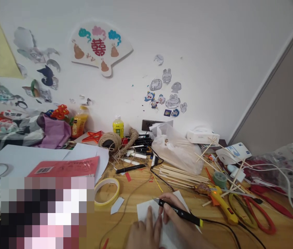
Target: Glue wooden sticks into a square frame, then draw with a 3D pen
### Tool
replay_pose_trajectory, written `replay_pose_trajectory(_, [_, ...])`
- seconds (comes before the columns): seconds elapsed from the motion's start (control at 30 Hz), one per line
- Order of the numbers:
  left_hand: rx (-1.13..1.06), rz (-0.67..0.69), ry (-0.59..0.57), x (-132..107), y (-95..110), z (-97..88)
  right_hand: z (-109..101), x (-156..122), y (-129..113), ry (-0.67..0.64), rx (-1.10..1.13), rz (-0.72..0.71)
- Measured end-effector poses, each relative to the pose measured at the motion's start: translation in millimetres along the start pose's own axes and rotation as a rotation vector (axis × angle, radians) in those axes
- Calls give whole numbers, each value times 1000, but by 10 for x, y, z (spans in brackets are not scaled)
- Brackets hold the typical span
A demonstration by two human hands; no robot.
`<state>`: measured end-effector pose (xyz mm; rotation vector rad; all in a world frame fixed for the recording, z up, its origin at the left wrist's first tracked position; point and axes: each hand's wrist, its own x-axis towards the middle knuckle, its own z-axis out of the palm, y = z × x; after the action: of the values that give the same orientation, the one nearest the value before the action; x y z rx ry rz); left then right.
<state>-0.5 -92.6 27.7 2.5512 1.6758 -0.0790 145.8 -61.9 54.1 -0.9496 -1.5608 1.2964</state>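
A black pen-shaped tool (pixel 180 212) with a pale pointed tip and a yellow tail end trails a black cord. My right hand (pixel 176 218) is closed around it, near the front. The tip rests over the upper edge of a white sheet (pixel 143 208) lying on the wooden table; whether it touches cannot be made out. My left hand (pixel 145 233) lies on that sheet, index finger stretched out and pressing on it, close beside my right hand. Part of the sheet is hidden under both hands.
A yellow tape roll (pixel 107 192) and a white paper scrap (pixel 117 205) lie left. On the right are a yellow glue gun (pixel 225 205), scissors (pixel 262 216) and wooden sticks (pixel 184 176). Twine (pixel 110 141) stands behind. A pixelated patch covers the lower left.
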Motion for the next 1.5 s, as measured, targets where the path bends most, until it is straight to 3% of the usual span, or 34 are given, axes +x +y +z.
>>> replay_pose_trajectory(0.17, [-12, 0, -60, -88, -91, -219, -78, -16, 98, 70, 38, -13])
replay_pose_trajectory(0.37, [-43, -30, -107, -110, -95, -500, -245, -64, -96, 14, -64, -12])
replay_pose_trajectory(0.6, [-61, -13, 30, -175, -168, -488, -332, -79, -108, -58, -79, 65])
replay_pose_trajectory(0.8, [-24, -43, -39, -114, -249, -557, -317, 15, -158, -102, -179, 8])
replay_pose_trajectory(1.07, [29, 0, -26, -141, -257, -514, -275, -132, 39, -44, -376, -115])
replay_pose_trajectory(1.5, [37, 14, 6, -157, -271, -475, -219, -96, -27, -100, -605, -252])
